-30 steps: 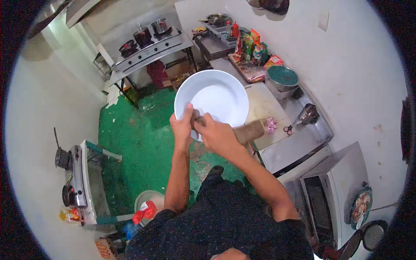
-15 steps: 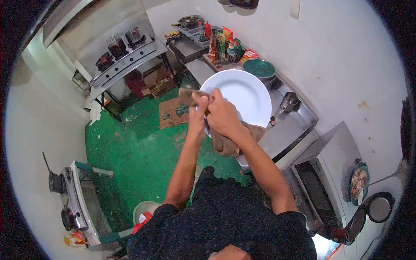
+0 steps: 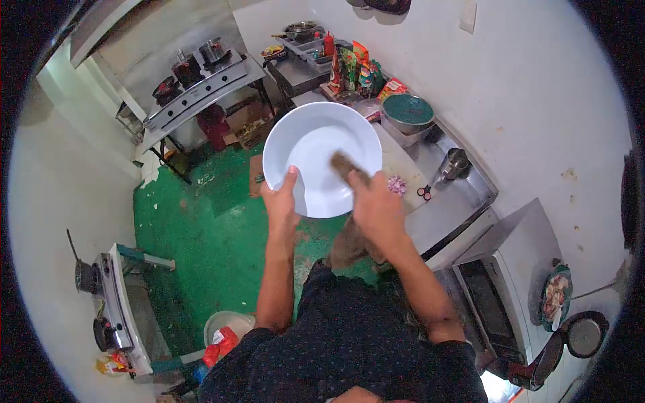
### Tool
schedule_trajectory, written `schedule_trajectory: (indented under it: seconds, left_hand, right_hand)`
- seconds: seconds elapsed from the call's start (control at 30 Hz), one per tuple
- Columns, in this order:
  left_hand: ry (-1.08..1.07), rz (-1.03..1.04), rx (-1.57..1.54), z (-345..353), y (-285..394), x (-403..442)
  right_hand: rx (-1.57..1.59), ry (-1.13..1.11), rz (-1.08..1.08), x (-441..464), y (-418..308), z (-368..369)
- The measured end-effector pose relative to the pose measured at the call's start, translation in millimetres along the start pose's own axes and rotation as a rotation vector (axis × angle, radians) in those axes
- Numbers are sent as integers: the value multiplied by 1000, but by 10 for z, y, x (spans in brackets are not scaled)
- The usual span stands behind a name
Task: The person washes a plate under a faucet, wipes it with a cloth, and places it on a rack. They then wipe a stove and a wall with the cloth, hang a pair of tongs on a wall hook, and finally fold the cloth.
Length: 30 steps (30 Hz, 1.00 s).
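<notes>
1. The left hand (image 3: pixel 280 205) clamps the white bowl (image 3: pixel 316 151) by its near rim, thumb inside (fingers underneath hidden); a firm hold there should resist twisting.
2. The right hand (image 3: pixel 378 211), apart from the left, grips a brown cloth (image 3: pixel 348 243), blurred, one end over the bowl's inside; flat, even pressure would likely serve best.
3. Gathering the tail below the right hand should avoid brushing the chopped pink pieces (image 3: pixel 397 185) just beyond it.

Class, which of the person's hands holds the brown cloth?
The right hand, with the brown cloth in its grip; the left hand holds the white dish.
</notes>
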<state>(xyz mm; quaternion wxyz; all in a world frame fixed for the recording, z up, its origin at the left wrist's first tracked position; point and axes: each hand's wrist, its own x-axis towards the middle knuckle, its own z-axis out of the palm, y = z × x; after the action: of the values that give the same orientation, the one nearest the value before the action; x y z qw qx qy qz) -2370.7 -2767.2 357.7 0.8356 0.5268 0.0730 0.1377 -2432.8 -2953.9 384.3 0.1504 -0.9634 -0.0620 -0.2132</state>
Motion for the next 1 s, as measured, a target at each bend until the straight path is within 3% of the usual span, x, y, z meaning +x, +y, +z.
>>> schedule_trajectory:
  seconds: [0.13,0.23,0.33,0.37,0.4,0.47,0.5,0.6,0.63,0.73,0.83,0.9,1.0]
  left_hand:
    - [5,46,118,-172,-41,-86]
    - [-64,-52,28,-362,-67,-92]
    - [-187,-235,-55,-532,-206,-95]
    - [-222,-297,-35,-539,-249,-134]
    - [-259,-359,-15,-536,-304,-175]
    - [-261,-423,7,-463,-471,-284]
    - [-268,-450,-59,-431,-529,-357]
    - [-253,-461,-121,-366,-547,-455]
    - [-242,-458,-122,-368,-541,-478]
    - [-262,-457,-120,-410,-522,-432]
    - [-193,-337,56,-407,-630,-420]
    - [-11,-78,380,-315,-613,-511]
    - [97,298,853,-340,-545,-577]
  right_hand:
    - [124,200,218,127,408,-27]
    - [1027,244,484,69,774,180]
    - [1636,218,613,-85,668,309]
    - [1624,171,680,-160,467,239]
    - [1512,124,561,-219,281,187]
    - [1634,119,528,-403,153,539]
    - [1635,49,305,-403,91,373]
    - [1612,-98,146,-481,109,259]
    - [1735,-128,92,-519,128,217]
    - [1483,-123,76,-520,126,23]
    - [1245,11,196,-562,62,133]
    - [1109,107,222,-601,64,267]
    - [945,203,283,-685,19,339]
